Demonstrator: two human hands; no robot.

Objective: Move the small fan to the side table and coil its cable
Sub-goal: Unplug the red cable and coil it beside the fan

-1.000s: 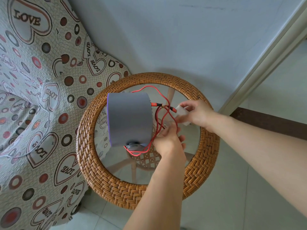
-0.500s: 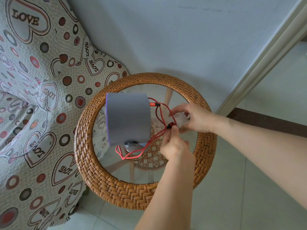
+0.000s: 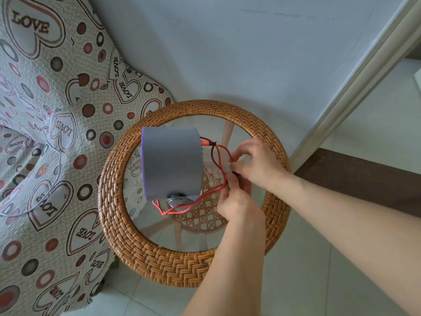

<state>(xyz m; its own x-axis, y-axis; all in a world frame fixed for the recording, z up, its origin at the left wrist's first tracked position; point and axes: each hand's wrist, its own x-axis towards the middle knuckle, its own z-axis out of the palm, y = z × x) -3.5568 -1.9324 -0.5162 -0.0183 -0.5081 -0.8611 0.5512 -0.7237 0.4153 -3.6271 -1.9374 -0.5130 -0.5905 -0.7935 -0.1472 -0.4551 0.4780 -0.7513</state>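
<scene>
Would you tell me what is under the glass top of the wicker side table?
Through the side table glass show pale wooden legs, a woven lower shelf and floor tiles. The fan and both hands cover the rest.

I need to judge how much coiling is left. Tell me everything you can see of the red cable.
The red cable is thin, looks like flexible plastic, and is plugged by a red-and-black connector into the back of the grey fan. From there it loops loosely down toward both hands; another slack loop trails under the fan's base onto the glass of the wicker-rimmed table. The left hand and right hand both pinch it, beside a small white piece. It is only partly gathered.
</scene>
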